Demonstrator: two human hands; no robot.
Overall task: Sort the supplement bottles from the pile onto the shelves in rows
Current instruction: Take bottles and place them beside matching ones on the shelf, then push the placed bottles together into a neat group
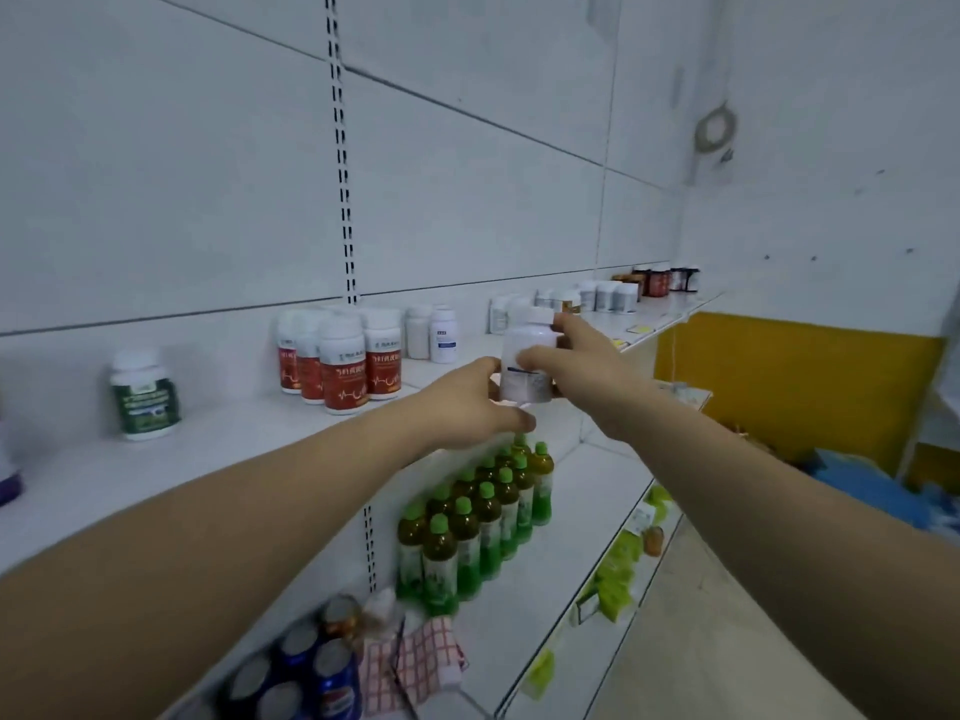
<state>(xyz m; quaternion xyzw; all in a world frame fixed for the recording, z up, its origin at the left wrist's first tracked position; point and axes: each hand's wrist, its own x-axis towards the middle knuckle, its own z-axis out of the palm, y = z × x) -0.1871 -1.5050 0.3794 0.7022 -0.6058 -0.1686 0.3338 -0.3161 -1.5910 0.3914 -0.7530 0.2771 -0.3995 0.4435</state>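
Note:
A white supplement bottle (525, 363) with a white cap and a dark-banded label hangs upright just above the front of the upper shelf (234, 449). My left hand (467, 402) grips its lower part from the left. My right hand (582, 356) holds it from the right, fingers curled round its body and cap. On the shelf stand a group of red-labelled bottles (340, 363), a green-labelled bottle (144, 394), two small white bottles (434, 332) and further white and dark bottles (613, 296) in rows toward the far end.
On the lower shelf (587, 511) stand several green-capped drink bottles (467, 527), blue cans (306, 672) and a checked cloth (415, 662). Yellow-green packets (618, 563) lie along its front edge. A yellow wall panel (795, 387) and blue items (872, 485) are at right.

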